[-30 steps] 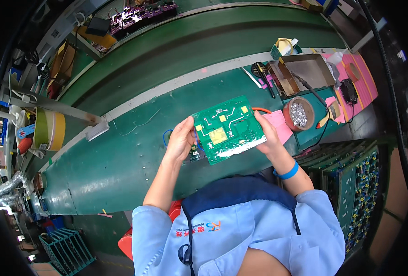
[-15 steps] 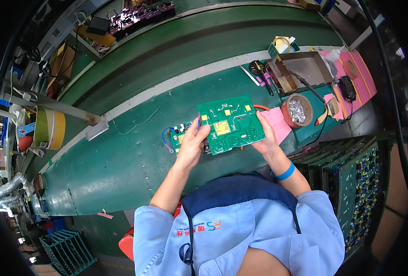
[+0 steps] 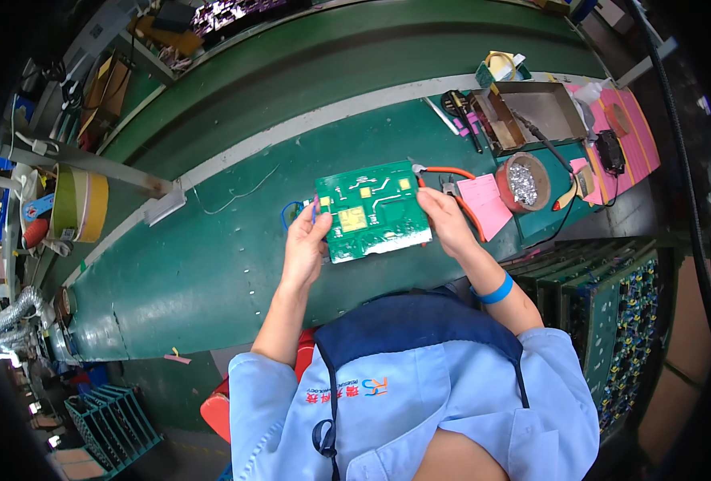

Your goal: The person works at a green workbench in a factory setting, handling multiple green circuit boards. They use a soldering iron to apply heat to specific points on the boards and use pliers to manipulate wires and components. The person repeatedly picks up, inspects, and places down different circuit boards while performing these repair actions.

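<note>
Stretching past a floor rack (image 3: 115,429): a smooth green worktop (image 3: 171,297).
Left hand (image 3: 304,242) and right hand (image 3: 449,223) pinch opposite edges of a glossy rectangular circuit board (image 3: 387,210) (yellow-patched).

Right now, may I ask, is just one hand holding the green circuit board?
No, the left hand and right hand hold the circuit board at opposite sides.

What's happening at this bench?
Someone in a light blue shirt is holding up a green circuit board over the green bench, left hand on its left edge, right hand on its right. An orange-handled tool, pink paper and a round pot sit to the right.
</note>
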Action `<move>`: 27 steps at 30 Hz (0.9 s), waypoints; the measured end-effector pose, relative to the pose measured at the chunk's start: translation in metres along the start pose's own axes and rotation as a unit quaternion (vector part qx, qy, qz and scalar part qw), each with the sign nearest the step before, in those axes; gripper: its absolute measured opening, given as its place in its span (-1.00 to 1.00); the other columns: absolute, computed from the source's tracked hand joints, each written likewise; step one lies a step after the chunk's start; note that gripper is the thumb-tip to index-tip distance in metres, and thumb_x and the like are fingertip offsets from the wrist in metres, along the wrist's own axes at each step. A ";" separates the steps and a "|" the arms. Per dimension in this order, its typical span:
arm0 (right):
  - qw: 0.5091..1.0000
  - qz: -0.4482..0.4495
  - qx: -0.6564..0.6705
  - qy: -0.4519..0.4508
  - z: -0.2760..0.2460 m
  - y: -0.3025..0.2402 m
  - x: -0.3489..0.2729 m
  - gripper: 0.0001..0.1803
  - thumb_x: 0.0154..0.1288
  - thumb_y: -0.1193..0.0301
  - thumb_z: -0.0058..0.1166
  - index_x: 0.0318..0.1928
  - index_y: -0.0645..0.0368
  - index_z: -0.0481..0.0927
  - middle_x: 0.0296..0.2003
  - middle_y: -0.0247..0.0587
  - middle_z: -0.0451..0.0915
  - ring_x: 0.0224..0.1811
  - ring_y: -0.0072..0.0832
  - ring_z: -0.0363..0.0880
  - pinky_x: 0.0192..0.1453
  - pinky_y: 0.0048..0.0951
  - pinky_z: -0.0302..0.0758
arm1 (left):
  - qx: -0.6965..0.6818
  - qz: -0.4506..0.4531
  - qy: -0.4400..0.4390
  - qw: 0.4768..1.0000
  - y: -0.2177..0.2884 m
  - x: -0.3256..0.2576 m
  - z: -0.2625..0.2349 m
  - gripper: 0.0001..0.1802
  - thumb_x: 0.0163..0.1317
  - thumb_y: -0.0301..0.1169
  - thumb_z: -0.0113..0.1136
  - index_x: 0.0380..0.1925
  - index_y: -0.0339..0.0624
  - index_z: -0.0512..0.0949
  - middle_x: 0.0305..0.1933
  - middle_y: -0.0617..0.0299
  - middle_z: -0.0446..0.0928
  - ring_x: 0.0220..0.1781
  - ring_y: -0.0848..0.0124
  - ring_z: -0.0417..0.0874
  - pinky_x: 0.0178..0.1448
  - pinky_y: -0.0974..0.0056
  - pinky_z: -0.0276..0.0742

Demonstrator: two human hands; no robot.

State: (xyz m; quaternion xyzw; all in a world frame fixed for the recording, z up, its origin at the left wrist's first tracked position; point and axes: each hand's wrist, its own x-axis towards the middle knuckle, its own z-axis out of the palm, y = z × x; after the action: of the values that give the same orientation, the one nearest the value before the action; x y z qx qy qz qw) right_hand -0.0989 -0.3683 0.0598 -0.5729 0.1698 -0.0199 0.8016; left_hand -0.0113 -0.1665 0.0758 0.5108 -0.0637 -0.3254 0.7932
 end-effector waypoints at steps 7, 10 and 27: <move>0.986 -0.001 -0.163 -0.030 0.031 0.045 0.043 -0.79 0.17 0.39 -0.14 -0.40 0.32 0.44 -0.64 -0.45 0.40 -0.59 -0.75 0.27 -0.53 -0.63 0.24 | 0.345 0.014 0.157 0.925 -0.017 -0.010 -0.063 -0.75 0.07 -0.41 0.01 -0.27 -0.35 0.42 -0.50 0.24 0.50 -0.51 0.56 0.47 -0.43 0.46 0.35; 0.970 -0.001 -0.243 -0.032 0.028 0.066 0.052 -0.79 0.17 0.38 -0.13 -0.39 0.31 0.44 -0.64 -0.43 0.41 -0.60 -0.75 0.29 -0.56 -0.63 0.24 | 0.454 0.013 0.185 0.871 -0.025 -0.006 -0.076 -0.71 -0.02 -0.35 0.11 -0.33 -0.35 0.45 -0.68 0.24 0.45 -0.64 0.56 0.41 -0.50 0.44 0.32; 0.821 -0.093 0.443 0.347 -0.246 -0.029 -0.002 -0.63 0.10 0.33 -0.01 -0.12 0.25 0.31 -0.23 -0.07 0.38 -0.29 -0.35 0.42 -0.28 -0.39 0.42 | 0.777 0.155 0.223 0.567 -0.010 0.089 -0.182 -0.81 -0.08 -0.35 0.12 -0.42 -0.16 0.48 -0.34 0.11 0.44 -0.24 0.17 0.44 -0.17 0.22 0.33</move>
State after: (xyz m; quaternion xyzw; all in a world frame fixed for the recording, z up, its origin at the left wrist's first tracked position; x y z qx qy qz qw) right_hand -0.1685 -0.6024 0.0162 -0.1243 0.3555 -0.3648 0.8515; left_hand 0.1325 -0.0806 -0.0390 0.9692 -0.1913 0.1014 0.1176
